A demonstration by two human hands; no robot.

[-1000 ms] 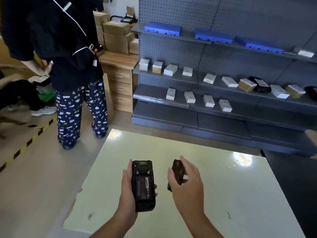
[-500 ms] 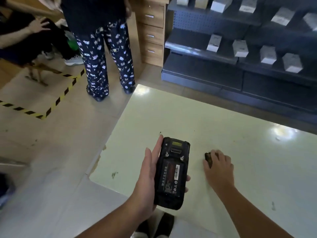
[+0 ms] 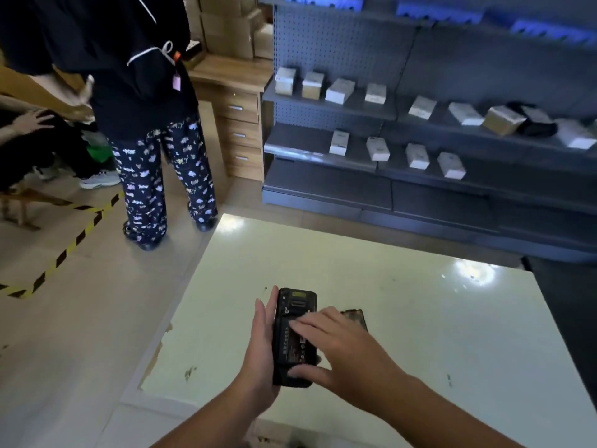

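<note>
Over table (image 3: 420,318): left hand (image 3: 258,354) grips scanner (image 3: 296,300), label (image 3: 292,345) unreadable.

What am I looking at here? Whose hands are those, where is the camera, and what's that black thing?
There is no machine here, just a person's two hands. The camera sits on that person's head and looks forward and down, so you see roughly what they see. The left hand holds a black handheld device, back side up. The right hand lays its straight fingers on the device's back. Right beside them, a black cover lies on the pale table. Behind the table are grey shelves with small boxes, and another person stands on the left.
</note>
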